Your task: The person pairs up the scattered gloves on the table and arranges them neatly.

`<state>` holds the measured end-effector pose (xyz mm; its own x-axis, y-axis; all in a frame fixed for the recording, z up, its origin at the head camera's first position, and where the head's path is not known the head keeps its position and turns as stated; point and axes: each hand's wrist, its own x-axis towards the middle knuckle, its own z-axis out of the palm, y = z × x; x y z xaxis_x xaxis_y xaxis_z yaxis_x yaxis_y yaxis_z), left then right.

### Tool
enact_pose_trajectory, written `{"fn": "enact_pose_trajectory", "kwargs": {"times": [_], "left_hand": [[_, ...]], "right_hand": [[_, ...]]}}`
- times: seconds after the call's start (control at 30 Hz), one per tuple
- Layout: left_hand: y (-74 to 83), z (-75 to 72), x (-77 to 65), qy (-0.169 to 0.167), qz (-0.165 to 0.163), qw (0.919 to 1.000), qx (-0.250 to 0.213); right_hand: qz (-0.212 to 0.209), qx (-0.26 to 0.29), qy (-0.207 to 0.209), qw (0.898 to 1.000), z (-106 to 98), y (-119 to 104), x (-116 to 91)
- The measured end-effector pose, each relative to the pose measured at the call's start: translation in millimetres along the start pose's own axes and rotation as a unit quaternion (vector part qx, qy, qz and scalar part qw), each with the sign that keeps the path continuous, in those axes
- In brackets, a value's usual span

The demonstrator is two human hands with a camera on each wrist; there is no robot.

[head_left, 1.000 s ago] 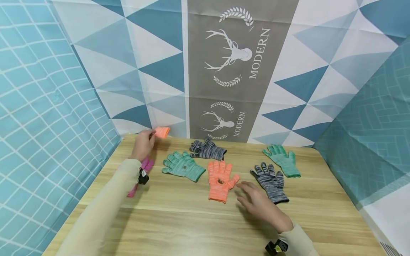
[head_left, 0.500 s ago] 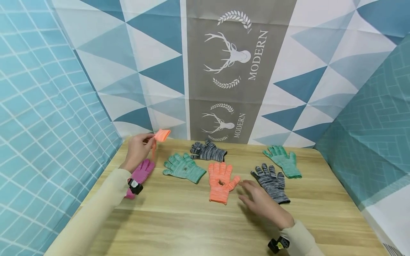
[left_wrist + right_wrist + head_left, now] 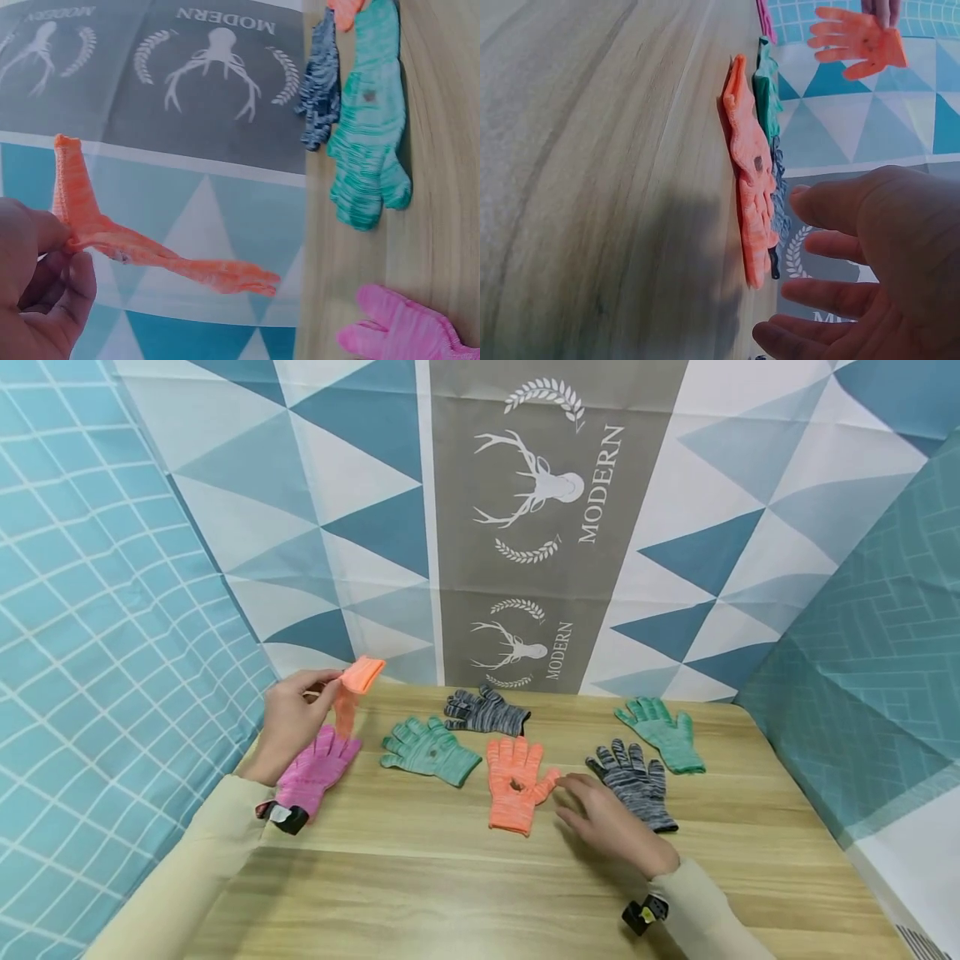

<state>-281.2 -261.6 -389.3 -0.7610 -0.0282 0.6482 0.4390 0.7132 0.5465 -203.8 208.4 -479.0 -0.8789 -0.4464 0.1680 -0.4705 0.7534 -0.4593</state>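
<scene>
Backing gloves [image 3: 633, 787] on tabletop [image 3: 420, 893]: triangle-patterned cloth [image 3: 495, 568]

In the head view, the raised orange glove [image 3: 363, 676] at nine o'clock looked like thin, matt knitted cloth, as did the flat orange glove [image 3: 510, 808] near half past five. The pink glove [image 3: 322, 768] at eight, green glove [image 3: 433, 752] at seven and grey glove [image 3: 637, 787] at four showed dull, streaky knit. The tabletop [image 3: 450, 893] at six was smooth, wood-grained, faintly glossy; the backdrop [image 3: 517, 560] at twelve resembled creased, printed cloth.
</scene>
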Motion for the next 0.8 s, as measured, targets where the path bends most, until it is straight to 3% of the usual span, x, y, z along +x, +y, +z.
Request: {"fn": "enact_pose_trajectory", "kwargs": {"times": [0.17,0.63,0.8], "left_hand": [[8.0,-9.6,-3.7,0.019,0.017,0.9996,0.007],[26.7,-34.4,-18.0,0.05,0.006,0.9979,-0.041],[31.5,-41.7,-19.5,0.062,0.018,0.997,-0.042]], "right_hand": [[0.008,0.001,-0.009,1.0,4,-1,8],[-0.012,-0.014,0.008,1.0,22,-15,42],[0.001,0.006,-0.01,1.0,30,-19,53]]}}
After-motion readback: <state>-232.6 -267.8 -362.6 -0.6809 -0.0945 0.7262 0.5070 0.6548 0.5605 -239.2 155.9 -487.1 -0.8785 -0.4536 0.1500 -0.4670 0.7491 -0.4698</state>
